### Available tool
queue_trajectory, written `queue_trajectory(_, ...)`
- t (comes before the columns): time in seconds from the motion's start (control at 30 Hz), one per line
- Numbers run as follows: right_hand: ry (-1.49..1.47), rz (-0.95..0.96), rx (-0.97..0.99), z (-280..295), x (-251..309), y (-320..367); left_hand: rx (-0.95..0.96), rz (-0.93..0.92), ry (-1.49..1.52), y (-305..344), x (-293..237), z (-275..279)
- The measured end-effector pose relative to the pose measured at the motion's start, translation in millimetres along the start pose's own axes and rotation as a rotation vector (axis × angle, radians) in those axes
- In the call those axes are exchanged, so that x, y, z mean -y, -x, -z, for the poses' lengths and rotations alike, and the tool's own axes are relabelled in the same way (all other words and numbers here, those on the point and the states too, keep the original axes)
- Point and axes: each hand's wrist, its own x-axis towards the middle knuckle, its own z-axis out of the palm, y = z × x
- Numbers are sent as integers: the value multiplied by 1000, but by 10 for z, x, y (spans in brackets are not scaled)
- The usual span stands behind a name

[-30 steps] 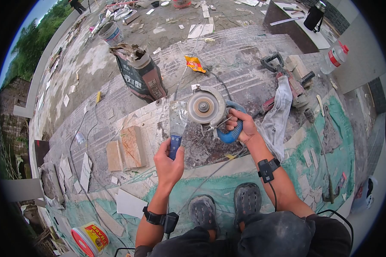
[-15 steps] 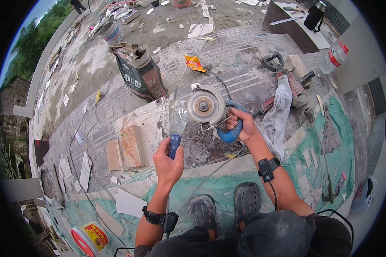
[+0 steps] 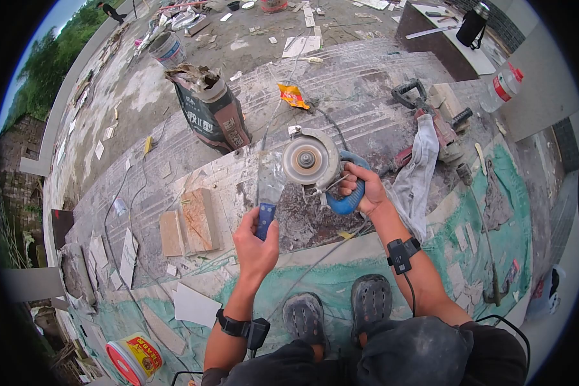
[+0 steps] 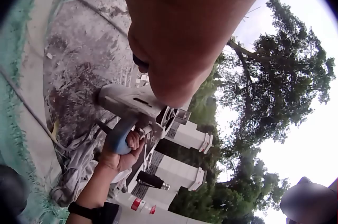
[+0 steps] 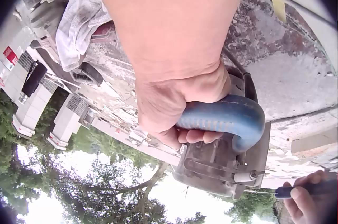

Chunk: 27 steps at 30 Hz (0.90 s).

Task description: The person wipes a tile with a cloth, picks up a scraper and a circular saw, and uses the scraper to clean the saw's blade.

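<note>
My left hand (image 3: 256, 252) grips a scraper (image 3: 266, 220) by its blue handle, with the wide, dull metal blade pointing away from me. My right hand (image 3: 367, 190) has its fingers wrapped round the blue handle (image 3: 350, 204) of a circular saw (image 3: 305, 159). The round cutting disc and its hub face up towards the head camera, inside a grey guard. In the head view the scraper's blade stands just left of the disc. From the right wrist, the curled fingers show under the saw's blue handle (image 5: 222, 116). The left wrist view mostly hides the scraper behind my left hand (image 4: 169, 71).
A torn powder bag (image 3: 212, 112) stands beyond my left hand. Tile blocks (image 3: 199, 220) lie at left. A red power tool (image 3: 431, 119) with a grey cloth (image 3: 419, 174) over it sits at right. Cables cross the dusty boards; green netting (image 3: 328, 293) lies underfoot.
My left hand and the scraper have shifted slightly right, and the handle leans a little more that way. The right hand and saw hold almost still. A distant person has changed posture.
</note>
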Motion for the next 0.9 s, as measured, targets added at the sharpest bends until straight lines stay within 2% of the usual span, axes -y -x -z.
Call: queue_trajectory(0.9,-12,7,-21,-14,-3,6,-16,5,7,-8,-1,-19)
